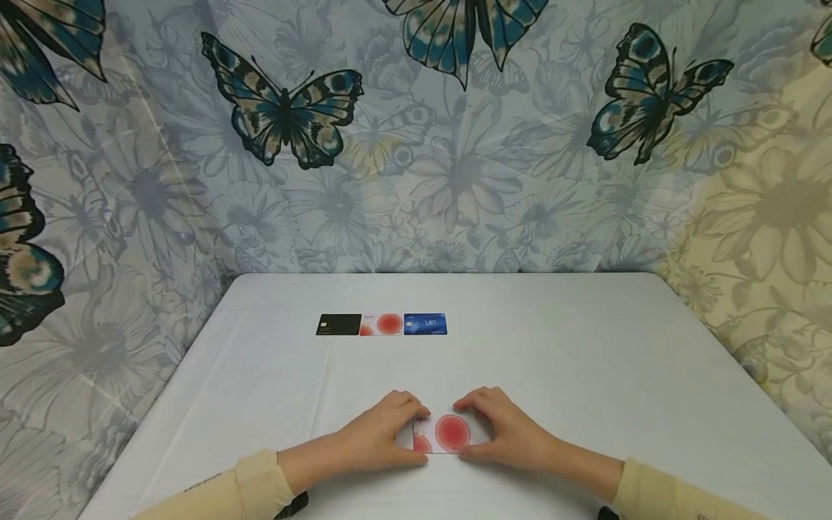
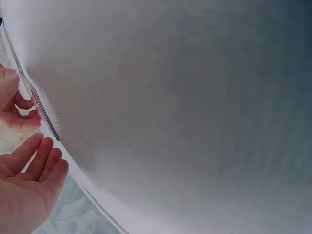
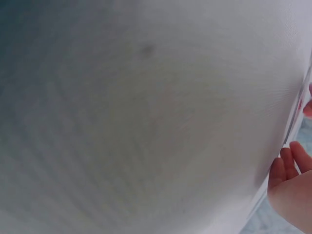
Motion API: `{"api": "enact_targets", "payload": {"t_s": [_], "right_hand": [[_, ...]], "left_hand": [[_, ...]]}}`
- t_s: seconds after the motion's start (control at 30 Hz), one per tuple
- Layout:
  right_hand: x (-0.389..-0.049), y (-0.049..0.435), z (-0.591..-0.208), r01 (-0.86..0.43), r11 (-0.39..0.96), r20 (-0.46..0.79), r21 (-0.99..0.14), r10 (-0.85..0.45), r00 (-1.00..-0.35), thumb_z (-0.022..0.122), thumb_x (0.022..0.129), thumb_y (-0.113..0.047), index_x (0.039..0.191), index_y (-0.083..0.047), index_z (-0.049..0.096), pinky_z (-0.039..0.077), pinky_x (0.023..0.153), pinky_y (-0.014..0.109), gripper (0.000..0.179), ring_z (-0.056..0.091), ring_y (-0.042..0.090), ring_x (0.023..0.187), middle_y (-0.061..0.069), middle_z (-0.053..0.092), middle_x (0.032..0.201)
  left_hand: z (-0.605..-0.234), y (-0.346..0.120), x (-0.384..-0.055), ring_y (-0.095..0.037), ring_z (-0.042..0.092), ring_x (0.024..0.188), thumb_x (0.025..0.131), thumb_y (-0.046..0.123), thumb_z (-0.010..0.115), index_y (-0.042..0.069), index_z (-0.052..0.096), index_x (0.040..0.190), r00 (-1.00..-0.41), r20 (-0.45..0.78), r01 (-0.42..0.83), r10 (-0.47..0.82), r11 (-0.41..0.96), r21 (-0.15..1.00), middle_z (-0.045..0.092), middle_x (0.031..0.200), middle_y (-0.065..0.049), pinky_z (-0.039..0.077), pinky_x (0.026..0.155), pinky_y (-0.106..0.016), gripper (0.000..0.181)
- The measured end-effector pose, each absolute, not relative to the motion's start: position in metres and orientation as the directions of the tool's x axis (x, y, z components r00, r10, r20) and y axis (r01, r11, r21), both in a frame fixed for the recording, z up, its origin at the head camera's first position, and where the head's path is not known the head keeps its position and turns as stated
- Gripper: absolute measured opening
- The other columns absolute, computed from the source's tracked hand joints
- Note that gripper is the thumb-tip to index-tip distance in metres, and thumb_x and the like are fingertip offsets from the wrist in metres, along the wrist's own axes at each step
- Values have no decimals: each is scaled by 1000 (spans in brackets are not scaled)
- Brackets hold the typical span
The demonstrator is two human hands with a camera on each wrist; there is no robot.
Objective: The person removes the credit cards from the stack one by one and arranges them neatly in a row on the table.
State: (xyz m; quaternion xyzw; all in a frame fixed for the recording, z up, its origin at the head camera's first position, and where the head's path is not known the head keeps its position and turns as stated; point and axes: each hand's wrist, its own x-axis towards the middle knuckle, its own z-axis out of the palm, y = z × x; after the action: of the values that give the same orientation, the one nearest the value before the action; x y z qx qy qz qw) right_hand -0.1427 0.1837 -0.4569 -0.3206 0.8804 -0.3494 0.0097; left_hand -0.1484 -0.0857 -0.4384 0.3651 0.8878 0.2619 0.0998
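Note:
A pinkish-white card (image 1: 452, 433) with red circles lies close to the near side of the white table (image 1: 559, 361), between my two hands. My left hand (image 1: 377, 431) curves around its left end, index finger at the top edge and thumb at the bottom edge. Around the right end my right hand (image 1: 513, 431) does the same. In the left wrist view, only the thin edge of the card (image 2: 41, 109) shows beside the fingers of the left hand (image 2: 36, 180). The right wrist view catches the fingers of the right hand (image 3: 290, 180) by the card's edge.
Farther back, three cards lie side by side in a row: a black card (image 1: 339, 325), a white-and-red card (image 1: 382, 325) and a blue VIP card (image 1: 425, 324). Behind the table hangs a butterfly-and-flower patterned cloth (image 1: 455, 180).

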Motion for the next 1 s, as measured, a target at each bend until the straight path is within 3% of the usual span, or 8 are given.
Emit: {"api": "enact_targets", "payload": {"t_s": [0.37,1.0], "right_hand": [[-139,185,-458,-597,560,201,-574,-611,-766,81,79,-41,121,-20,61,46,95,35,51,44,12,111,-8,52,121],[-142,185,-457,-608,550,216,-572,-614,-759,80,80,-41,114,-23,63,46,92,32,42,46,11,107,-9,54,116]], "left_hand": [[-438,-87,-147,-8,46,107,79,42,80,11,61,122,-734,-3,594,679,645,480,52,113,6,46,94,-24,56],[-440,-87,-153,-7,46,101,79,35,82,11,65,115,-730,24,601,683,625,498,54,106,7,44,90,-22,47]]}}
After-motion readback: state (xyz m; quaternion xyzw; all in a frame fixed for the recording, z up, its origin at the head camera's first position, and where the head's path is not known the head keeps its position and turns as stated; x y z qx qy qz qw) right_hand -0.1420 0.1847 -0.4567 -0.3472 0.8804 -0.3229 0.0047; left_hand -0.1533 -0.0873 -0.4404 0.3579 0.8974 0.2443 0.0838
